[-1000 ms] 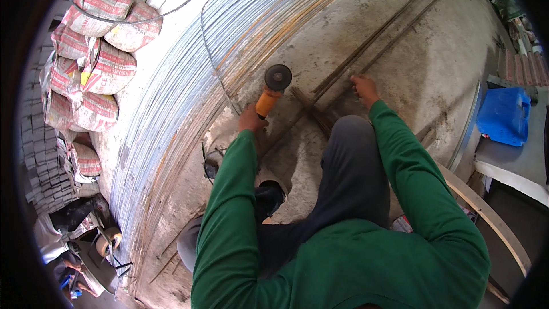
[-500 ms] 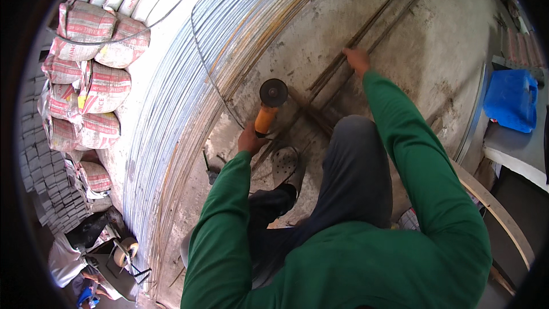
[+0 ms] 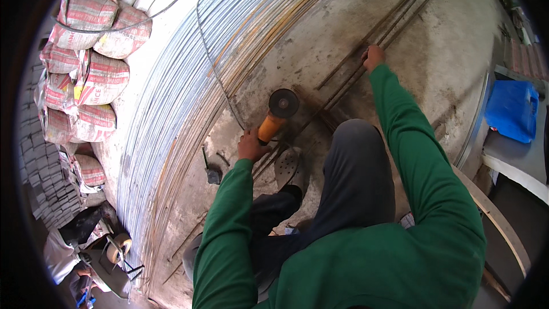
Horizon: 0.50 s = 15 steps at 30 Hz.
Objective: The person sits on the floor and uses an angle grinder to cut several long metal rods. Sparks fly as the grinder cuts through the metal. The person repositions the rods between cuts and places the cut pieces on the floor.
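My left hand [image 3: 250, 145] grips the orange body of an angle grinder [image 3: 275, 115], whose dark disc points away from me just above a few rusty steel bars [image 3: 343, 83] lying on the concrete floor. My right hand [image 3: 373, 56] reaches far forward and presses down on those bars. Both sleeves are green. My grey-trousered knee [image 3: 354, 166] is bent over the near part of the bars, and my sandalled foot [image 3: 289, 167] rests on their near end beside the grinder.
A wide bundle of long steel rods [image 3: 189, 91] runs diagonally on the left, with the grinder's cable [image 3: 213, 68] looping over it. Stacked sacks [image 3: 86, 68] stand at far left. A hammer [image 3: 210, 169] lies near my left elbow. A blue container [image 3: 513, 109] sits on the right.
My right hand has slid farther forward along the bars. My left hand has drawn the grinder back toward me and lower over the bars.
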Each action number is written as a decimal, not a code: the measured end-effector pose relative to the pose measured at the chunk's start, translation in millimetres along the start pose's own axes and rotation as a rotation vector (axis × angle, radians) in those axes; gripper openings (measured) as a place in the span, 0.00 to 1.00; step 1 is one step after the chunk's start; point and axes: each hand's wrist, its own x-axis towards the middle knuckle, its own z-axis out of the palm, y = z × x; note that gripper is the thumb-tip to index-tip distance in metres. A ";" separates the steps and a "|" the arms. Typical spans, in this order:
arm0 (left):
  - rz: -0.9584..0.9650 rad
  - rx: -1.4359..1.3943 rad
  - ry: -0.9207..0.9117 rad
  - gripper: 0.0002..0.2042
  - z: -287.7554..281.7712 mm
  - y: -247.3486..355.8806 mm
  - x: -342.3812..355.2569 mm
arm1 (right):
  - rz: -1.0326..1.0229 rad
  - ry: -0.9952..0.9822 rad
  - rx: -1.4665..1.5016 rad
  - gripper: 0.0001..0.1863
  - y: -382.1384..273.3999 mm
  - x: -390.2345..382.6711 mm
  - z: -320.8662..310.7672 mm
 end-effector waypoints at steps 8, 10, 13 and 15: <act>0.244 0.117 0.182 0.26 -36.5 24.4 -31.6 | -0.024 -0.303 0.219 0.21 -37.9 -55.4 -26.4; 0.386 -0.040 0.250 0.14 -26.2 44.6 -43.6 | -0.033 -0.334 0.266 0.22 -41.6 -66.6 -21.5; 0.390 -0.176 0.199 0.13 -0.4 89.7 -46.5 | -0.048 -0.371 0.313 0.24 -51.1 -73.2 -24.3; 0.353 -0.172 0.088 0.13 14.9 107.5 -43.6 | -0.068 -0.403 0.288 0.25 -57.3 -75.0 -30.8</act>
